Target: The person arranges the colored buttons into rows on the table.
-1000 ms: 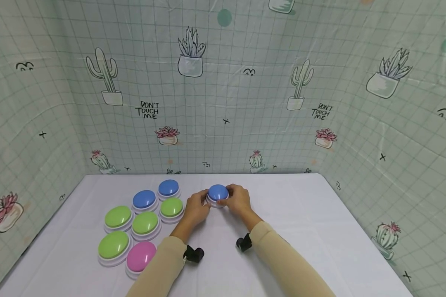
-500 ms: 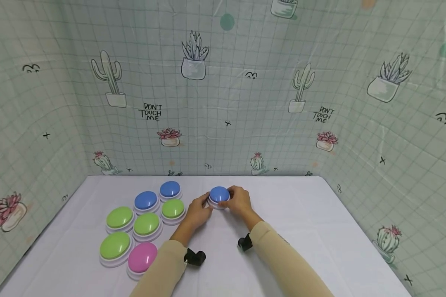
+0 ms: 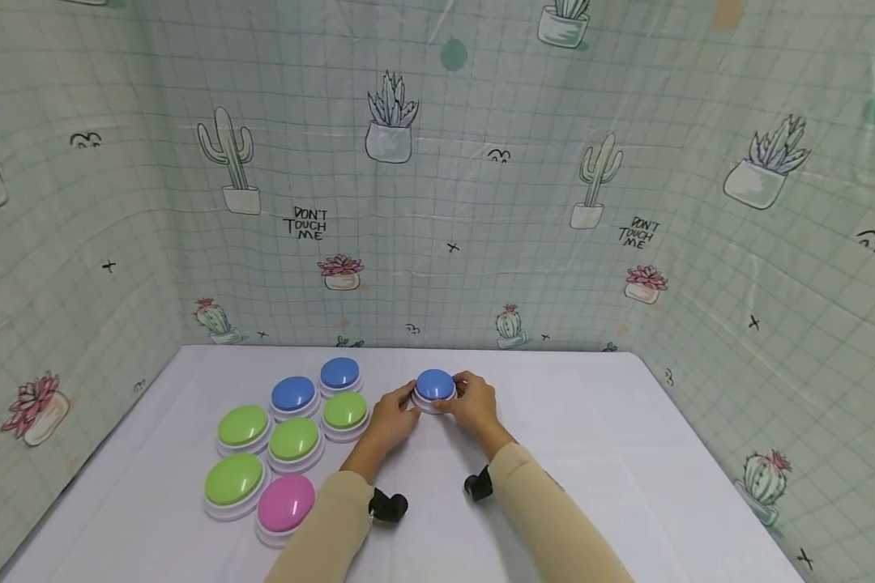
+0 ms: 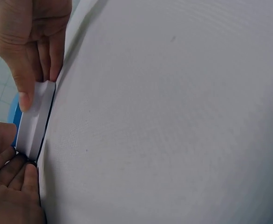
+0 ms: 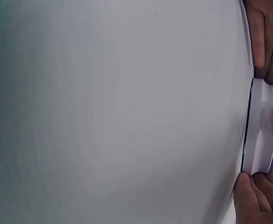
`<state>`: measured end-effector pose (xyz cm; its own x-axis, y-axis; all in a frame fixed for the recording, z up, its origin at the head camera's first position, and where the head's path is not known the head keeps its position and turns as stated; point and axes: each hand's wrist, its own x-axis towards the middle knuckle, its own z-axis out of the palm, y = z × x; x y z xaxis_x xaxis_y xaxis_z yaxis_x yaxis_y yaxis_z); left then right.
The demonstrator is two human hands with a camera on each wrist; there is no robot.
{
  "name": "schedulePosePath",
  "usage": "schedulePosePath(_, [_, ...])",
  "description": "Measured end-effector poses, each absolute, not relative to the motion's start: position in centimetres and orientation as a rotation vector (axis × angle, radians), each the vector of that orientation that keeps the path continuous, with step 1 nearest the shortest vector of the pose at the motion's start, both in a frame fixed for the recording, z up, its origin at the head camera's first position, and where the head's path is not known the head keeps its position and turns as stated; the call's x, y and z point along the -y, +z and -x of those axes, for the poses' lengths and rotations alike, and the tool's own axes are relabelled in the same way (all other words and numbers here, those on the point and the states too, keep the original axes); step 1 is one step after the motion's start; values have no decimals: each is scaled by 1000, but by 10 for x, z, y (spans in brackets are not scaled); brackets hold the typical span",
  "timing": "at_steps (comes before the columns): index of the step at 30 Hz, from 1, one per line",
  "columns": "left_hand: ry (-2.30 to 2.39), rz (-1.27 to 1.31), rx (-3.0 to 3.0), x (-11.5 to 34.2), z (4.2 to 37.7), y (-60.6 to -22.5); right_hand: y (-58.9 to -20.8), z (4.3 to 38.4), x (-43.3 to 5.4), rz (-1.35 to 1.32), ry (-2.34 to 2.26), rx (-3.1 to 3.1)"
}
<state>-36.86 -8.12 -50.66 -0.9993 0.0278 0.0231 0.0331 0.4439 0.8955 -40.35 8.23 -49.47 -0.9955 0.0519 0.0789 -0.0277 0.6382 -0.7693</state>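
Note:
A blue dome push button [image 3: 434, 384] with a white round base sits near the back of the white table, between both hands. My left hand [image 3: 392, 419] holds its left side, fingers around the edge. From the opposite side my right hand [image 3: 475, 405] grips it, thumb pressed on the front of the rim. In the left wrist view the white base [image 4: 37, 114] is seen edge-on, its underside right at the cloth. The right wrist view also shows the base [image 5: 261, 126] flat against the cloth, with fingertips at both ends.
Left of the hands, similar buttons stand close together: two blue [image 3: 293, 394], several green [image 3: 295, 440] and one pink [image 3: 286, 504], partly covered by the left sleeve [image 3: 328, 518]. A patterned grid curtain [image 3: 423, 186] rises behind and beside the white tabletop [image 3: 598, 453].
The head view has shifted, so the scene appears slightly farther right and lower. Both hands keep their hold on the blue button, which stays in place on the table.

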Motion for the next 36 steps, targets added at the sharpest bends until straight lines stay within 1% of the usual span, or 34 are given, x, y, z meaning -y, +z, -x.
schedulePosePath(4, [-1645,43,2683,81,368,-508,-497,404,-81,58,1302,2767])
schedulePosePath(22, [-1621,35,2655,84,367,-508,-491,398,-76,78,1372,2717])
schedulePosePath(36, [-1675,-76,2609,86,344,-512,-497,388,-74,165,1623,2605])
